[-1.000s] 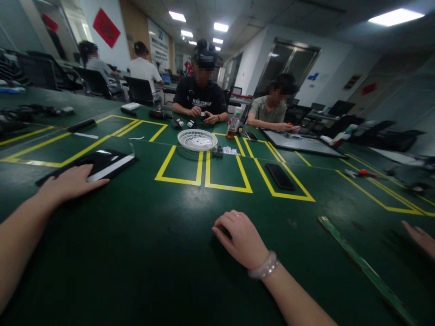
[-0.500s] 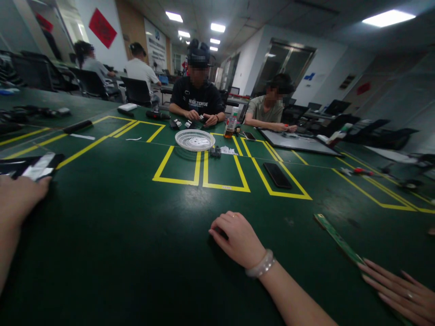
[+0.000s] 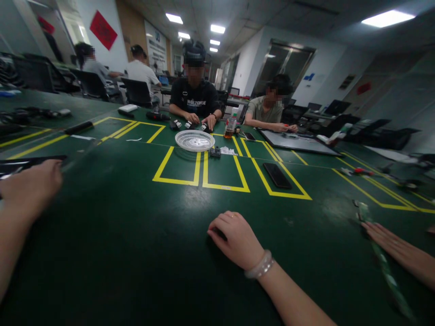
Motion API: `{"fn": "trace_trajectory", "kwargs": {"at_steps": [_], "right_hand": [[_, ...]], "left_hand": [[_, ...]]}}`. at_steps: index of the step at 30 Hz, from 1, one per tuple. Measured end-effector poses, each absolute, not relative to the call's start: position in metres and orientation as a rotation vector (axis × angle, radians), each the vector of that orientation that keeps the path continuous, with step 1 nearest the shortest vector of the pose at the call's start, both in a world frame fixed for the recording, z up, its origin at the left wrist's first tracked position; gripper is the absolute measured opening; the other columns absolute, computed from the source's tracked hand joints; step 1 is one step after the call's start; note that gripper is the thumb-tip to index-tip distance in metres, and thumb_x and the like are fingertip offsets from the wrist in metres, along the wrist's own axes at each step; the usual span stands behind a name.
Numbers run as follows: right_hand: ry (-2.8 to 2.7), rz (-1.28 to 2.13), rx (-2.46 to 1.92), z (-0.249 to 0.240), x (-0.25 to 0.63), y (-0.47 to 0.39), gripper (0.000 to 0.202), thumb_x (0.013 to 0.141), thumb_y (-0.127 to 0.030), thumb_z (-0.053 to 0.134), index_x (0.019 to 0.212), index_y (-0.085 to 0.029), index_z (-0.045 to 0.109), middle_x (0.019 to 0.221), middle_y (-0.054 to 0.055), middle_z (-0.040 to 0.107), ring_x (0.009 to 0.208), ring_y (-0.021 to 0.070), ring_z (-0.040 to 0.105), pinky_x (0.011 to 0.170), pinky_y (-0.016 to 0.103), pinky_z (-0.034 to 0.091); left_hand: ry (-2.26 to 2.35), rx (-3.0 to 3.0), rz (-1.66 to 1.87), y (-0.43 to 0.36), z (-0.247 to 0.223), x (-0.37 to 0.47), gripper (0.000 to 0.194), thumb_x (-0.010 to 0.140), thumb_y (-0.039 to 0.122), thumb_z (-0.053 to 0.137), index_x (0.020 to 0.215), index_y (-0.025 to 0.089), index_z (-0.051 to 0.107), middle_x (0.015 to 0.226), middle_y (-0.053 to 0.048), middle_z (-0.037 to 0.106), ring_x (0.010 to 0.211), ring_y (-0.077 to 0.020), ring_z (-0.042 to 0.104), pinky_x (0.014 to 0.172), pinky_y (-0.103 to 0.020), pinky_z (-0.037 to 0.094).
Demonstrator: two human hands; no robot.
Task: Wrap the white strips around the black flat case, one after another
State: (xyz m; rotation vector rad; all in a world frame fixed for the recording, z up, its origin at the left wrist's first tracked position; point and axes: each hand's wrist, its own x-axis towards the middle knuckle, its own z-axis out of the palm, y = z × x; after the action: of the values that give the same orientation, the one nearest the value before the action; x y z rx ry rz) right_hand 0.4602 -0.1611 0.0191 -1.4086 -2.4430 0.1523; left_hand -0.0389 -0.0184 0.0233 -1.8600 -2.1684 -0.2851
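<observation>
My left hand [image 3: 32, 188] is at the left edge with its fingers curled, partly cut off by the frame. It is against a flat black item with a shiny surface [image 3: 37, 159]; what its fingers grip is hidden. My right hand [image 3: 234, 237], wearing a ring and a pale bangle [image 3: 260, 265], rests on the dark green table [image 3: 149, 253]. Its fingers are loosely curled together and nothing shows in them. A black phone [image 3: 277, 175] lies beyond it, inside a yellow tape outline.
Another person's hand [image 3: 384, 235] touches a long green strip [image 3: 385, 271] at the right. Farther back are a white plastic basket [image 3: 195, 141], a small dark part [image 3: 215, 151], a drink bottle [image 3: 230, 127] and a large flat panel [image 3: 299, 142]. Two people sit across the table.
My left hand has shifted right and slightly up, covering the white patch on the black item. My right hand is nearly still. The other person's hand and the green strip have moved.
</observation>
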Motion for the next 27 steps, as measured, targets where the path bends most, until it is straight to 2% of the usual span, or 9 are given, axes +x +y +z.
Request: {"fn": "trace_trajectory", "kwargs": {"at_steps": [4, 9, 11, 14, 16, 18, 20, 24, 27], "right_hand": [[-2.387, 0.144, -1.326, 0.017, 0.460, -0.162, 0.016, 0.092, -0.022, 0.060, 0.108, -0.024, 0.064, 0.108, 0.004, 0.067, 0.101, 0.0217, 0.059, 0.091, 0.040, 0.045], [-2.326, -0.082, -1.222, 0.017, 0.459, -0.168, 0.060, 0.088, -0.030, 0.066, 0.144, -0.024, 0.044, 0.147, 0.012, 0.046, 0.132, 0.0286, 0.044, 0.107, 0.048, 0.038], [-2.357, -0.115, -1.210, 0.019, 0.458, -0.170, 0.067, 0.085, -0.037, 0.070, 0.145, -0.024, 0.044, 0.150, 0.012, 0.045, 0.135, 0.0315, 0.040, 0.110, 0.052, 0.033], [-2.482, 0.008, -1.192, 0.021, 0.454, -0.170, 0.050, 0.087, -0.036, 0.068, 0.134, -0.026, 0.055, 0.133, 0.007, 0.062, 0.122, 0.0286, 0.053, 0.109, 0.052, 0.031], [-2.565, 0.117, -1.178, 0.021, 0.453, -0.170, 0.037, 0.092, -0.022, 0.058, 0.129, -0.025, 0.058, 0.113, 0.004, 0.071, 0.103, 0.0224, 0.063, 0.101, 0.046, 0.039], [-2.586, 0.137, -1.217, 0.022, 0.453, -0.169, 0.039, 0.093, -0.011, 0.049, 0.129, -0.022, 0.059, 0.099, 0.003, 0.073, 0.087, 0.0190, 0.064, 0.088, 0.039, 0.045], [-2.532, 0.063, -1.322, 0.023, 0.456, -0.167, 0.042, 0.093, -0.009, 0.046, 0.131, -0.020, 0.058, 0.095, 0.005, 0.071, 0.081, 0.0195, 0.063, 0.078, 0.037, 0.046], [-2.298, -0.029, -1.550, 0.028, 0.467, -0.163, 0.040, 0.094, -0.016, 0.047, 0.133, -0.019, 0.056, 0.096, 0.007, 0.065, 0.079, 0.0212, 0.061, 0.069, 0.035, 0.046], [-2.101, 0.092, -1.595, 0.029, 0.475, -0.159, 0.034, 0.100, -0.033, 0.045, 0.129, -0.020, 0.058, 0.099, 0.007, 0.063, 0.082, 0.0207, 0.062, 0.071, 0.033, 0.049]], "left_hand": [[-1.904, -1.988, -0.091, -0.032, 0.037, 0.026, 0.061, 0.102, 0.050, 0.015, 0.139, 0.017, 0.051, 0.114, -0.014, 0.065, 0.081, -0.0246, 0.062, 0.068, -0.032, 0.047], [-0.854, -2.383, -0.239, -0.063, 0.030, 0.105, 0.037, 0.100, 0.014, 0.034, 0.126, 0.021, 0.060, 0.090, -0.003, 0.068, 0.073, -0.0159, 0.057, 0.066, -0.026, 0.037], [-0.474, -2.469, -0.380, -0.081, 0.027, 0.132, 0.035, 0.096, 0.009, 0.041, 0.125, 0.020, 0.058, 0.084, -0.001, 0.067, 0.065, -0.0131, 0.053, 0.060, -0.027, 0.035], [-0.173, -2.573, -0.505, -0.105, 0.025, 0.160, 0.033, 0.092, 0.015, 0.052, 0.125, 0.016, 0.056, 0.078, -0.001, 0.064, 0.058, -0.0119, 0.049, 0.052, -0.030, 0.032], [-0.128, -2.606, -0.513, -0.111, 0.025, 0.166, 0.035, 0.091, 0.016, 0.054, 0.126, 0.015, 0.056, 0.080, -0.002, 0.064, 0.060, -0.0123, 0.052, 0.052, -0.031, 0.034], [-0.146, -2.597, -0.516, -0.109, 0.024, 0.163, 0.037, 0.092, 0.015, 0.054, 0.128, 0.016, 0.056, 0.083, -0.002, 0.067, 0.063, -0.0128, 0.055, 0.055, -0.030, 0.037], [-0.222, -2.562, -0.521, -0.098, 0.023, 0.153, 0.039, 0.093, 0.015, 0.054, 0.131, 0.020, 0.055, 0.087, -0.001, 0.069, 0.068, -0.0134, 0.058, 0.060, -0.029, 0.040], [-0.599, -2.450, -0.495, -0.068, 0.027, 0.122, 0.033, 0.097, 0.029, 0.055, 0.129, 0.025, 0.059, 0.094, -0.002, 0.072, 0.078, -0.0173, 0.063, 0.070, -0.029, 0.043], [-1.210, -2.299, -0.361, -0.046, 0.034, 0.089, 0.047, 0.099, 0.046, 0.044, 0.136, 0.019, 0.054, 0.108, -0.010, 0.069, 0.091, -0.0248, 0.064, 0.076, -0.033, 0.046]]}}
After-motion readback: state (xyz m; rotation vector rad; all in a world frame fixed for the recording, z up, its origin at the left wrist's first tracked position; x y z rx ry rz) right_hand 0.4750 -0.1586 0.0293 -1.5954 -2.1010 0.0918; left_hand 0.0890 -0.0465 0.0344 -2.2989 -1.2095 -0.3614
